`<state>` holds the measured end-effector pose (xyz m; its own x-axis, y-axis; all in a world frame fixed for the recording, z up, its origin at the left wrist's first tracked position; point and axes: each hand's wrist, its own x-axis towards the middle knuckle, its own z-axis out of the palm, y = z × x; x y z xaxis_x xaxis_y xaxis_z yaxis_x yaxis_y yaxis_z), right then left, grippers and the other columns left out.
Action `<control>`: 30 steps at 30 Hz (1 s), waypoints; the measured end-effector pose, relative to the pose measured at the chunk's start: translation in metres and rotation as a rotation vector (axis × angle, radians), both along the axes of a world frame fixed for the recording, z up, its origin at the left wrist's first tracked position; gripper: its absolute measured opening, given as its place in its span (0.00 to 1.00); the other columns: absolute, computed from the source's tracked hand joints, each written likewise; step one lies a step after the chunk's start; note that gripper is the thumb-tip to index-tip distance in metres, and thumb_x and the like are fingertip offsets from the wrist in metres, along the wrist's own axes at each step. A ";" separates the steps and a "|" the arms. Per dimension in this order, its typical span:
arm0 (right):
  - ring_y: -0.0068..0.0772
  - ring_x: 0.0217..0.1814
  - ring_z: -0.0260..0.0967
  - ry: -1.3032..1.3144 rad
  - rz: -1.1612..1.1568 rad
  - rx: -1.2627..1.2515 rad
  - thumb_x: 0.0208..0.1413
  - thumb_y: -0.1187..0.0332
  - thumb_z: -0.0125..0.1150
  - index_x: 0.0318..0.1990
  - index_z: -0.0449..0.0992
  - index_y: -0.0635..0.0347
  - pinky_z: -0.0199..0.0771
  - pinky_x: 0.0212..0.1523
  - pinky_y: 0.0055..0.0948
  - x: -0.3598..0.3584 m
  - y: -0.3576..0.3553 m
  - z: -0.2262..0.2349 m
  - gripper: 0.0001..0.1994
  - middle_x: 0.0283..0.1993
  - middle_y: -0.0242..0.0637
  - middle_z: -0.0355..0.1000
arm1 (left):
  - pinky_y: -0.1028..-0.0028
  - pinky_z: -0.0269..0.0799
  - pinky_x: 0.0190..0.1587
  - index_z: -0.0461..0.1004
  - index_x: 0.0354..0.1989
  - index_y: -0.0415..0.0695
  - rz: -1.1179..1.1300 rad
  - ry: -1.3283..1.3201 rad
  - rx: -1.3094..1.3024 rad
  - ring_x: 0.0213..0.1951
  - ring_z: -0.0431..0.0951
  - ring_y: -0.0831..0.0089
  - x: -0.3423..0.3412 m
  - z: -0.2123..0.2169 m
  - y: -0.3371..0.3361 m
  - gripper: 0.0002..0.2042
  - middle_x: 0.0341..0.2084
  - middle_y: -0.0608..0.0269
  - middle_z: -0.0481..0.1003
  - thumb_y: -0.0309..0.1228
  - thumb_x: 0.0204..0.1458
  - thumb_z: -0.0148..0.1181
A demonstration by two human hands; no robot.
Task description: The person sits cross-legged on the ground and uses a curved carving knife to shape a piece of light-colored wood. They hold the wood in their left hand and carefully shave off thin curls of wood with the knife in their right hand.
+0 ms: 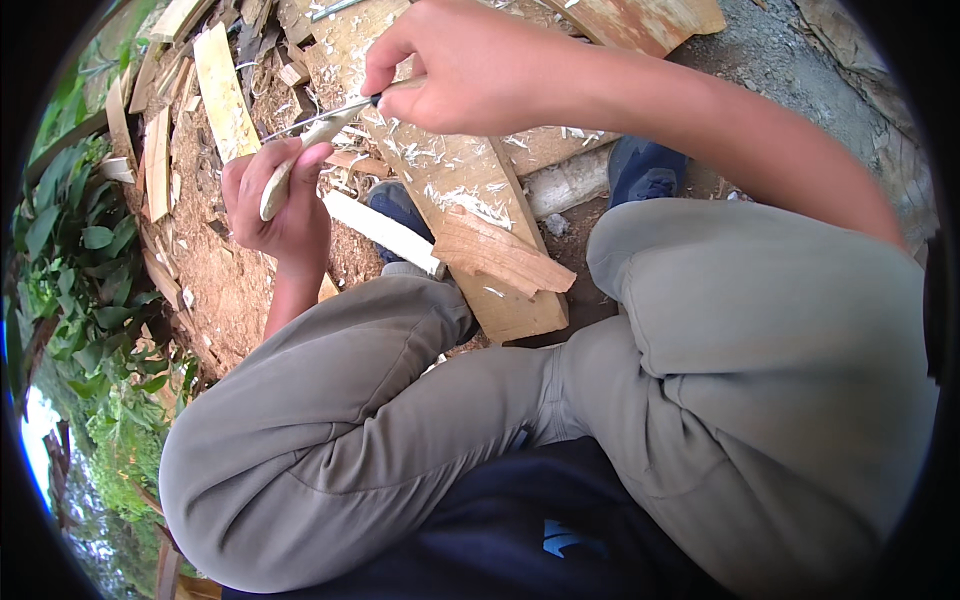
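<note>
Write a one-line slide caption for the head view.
Seated over wood scraps, the left hand grips a small wooden piece while the right hand draws a knife along it.

Planks: a broad board (470, 190), flecked with pale shavings, is laid across the middle ground, a split offcut (500, 255) resting on it.
Ground: reddish sawdust (225, 290) is strewn with wood scraps at far left.
Foliage: green leaves (80, 290) are seen along the left edge.
Footwear: blue shoes (640, 170) are planted beside a log (565, 185).
</note>
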<state>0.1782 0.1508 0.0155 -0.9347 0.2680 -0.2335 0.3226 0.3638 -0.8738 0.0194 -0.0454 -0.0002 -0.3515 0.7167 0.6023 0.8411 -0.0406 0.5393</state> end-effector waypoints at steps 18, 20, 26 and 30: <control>0.35 0.40 0.79 -0.028 -0.117 0.100 0.56 0.68 0.60 0.46 0.80 0.63 0.76 0.42 0.35 0.023 -0.011 -0.027 0.13 0.37 0.47 0.80 | 0.73 0.70 0.36 0.80 0.34 0.35 0.050 -0.011 -0.038 0.33 0.74 0.72 -0.003 -0.002 -0.003 0.05 0.31 0.60 0.77 0.20 0.50 0.69; 0.35 0.43 0.79 0.043 -0.115 -0.031 0.57 0.68 0.60 0.47 0.80 0.63 0.76 0.44 0.35 0.022 -0.013 -0.016 0.13 0.39 0.47 0.80 | 0.74 0.71 0.36 0.79 0.35 0.35 0.093 -0.145 0.006 0.34 0.75 0.73 -0.005 -0.006 0.000 0.05 0.31 0.60 0.77 0.19 0.51 0.69; 0.40 0.51 0.79 0.019 -0.066 -0.088 0.57 0.68 0.60 0.47 0.80 0.65 0.76 0.53 0.35 0.015 -0.012 -0.016 0.14 0.44 0.48 0.80 | 0.77 0.71 0.35 0.79 0.34 0.35 0.136 -0.120 0.003 0.33 0.75 0.76 0.001 -0.002 0.007 0.04 0.30 0.62 0.76 0.21 0.53 0.68; 0.38 0.44 0.80 -0.017 -0.071 0.057 0.56 0.68 0.60 0.47 0.80 0.65 0.77 0.47 0.35 0.011 -0.012 -0.007 0.14 0.39 0.49 0.80 | 0.77 0.71 0.35 0.79 0.33 0.34 0.130 -0.067 -0.018 0.33 0.75 0.76 0.003 -0.003 0.002 0.03 0.30 0.61 0.76 0.21 0.54 0.67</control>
